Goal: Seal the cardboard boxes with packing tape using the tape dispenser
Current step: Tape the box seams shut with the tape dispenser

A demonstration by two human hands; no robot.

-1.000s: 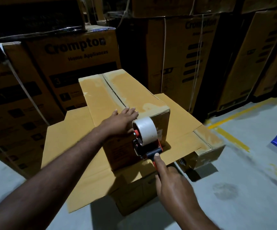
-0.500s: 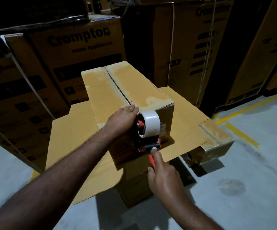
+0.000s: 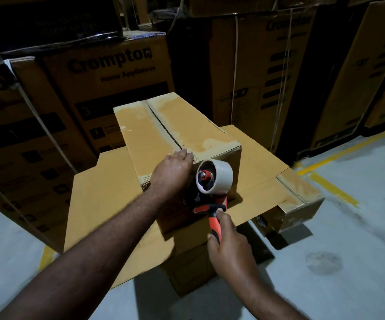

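Left hand (image 3: 172, 174) flat on near top edge of cardboard box (image 3: 164, 130), fingers relaxed, right hand (image 3: 229, 245) clenched around tape dispenser (image 3: 210, 192) handle, tape roll (image 3: 219, 176) against box's near face

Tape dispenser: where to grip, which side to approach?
Grip the tape dispenser by its red handle, coming from the near side, below. The handle juts down toward the person, clear of the box; the tape roll sits up at the box's near end. The right hand holds it there.

Dim warehouse: grey concrete floor (image 3: 325, 285) with yellow lines (image 3: 332, 188), stacked printed cartons (image 3: 108, 72) behind.
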